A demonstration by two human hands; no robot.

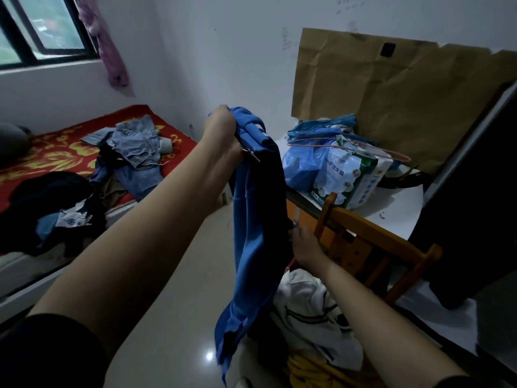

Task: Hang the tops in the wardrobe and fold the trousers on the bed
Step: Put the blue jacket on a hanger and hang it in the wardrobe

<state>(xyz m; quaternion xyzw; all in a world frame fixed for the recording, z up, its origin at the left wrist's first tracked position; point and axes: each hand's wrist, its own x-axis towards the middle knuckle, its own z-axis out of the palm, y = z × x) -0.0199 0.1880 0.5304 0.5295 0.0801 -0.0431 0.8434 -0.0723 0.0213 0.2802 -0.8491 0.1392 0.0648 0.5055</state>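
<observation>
My left hand (221,127) grips a blue top (256,219) beside the chair (372,236); right hand (306,249), grip unclear. Pack (352,177) beyond the chair reads "护理床垫".

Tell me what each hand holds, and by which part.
The left hand grips the blue cloth garment by its bunched top end. The right hand is partly hidden behind it; a hold cannot be told.
</observation>
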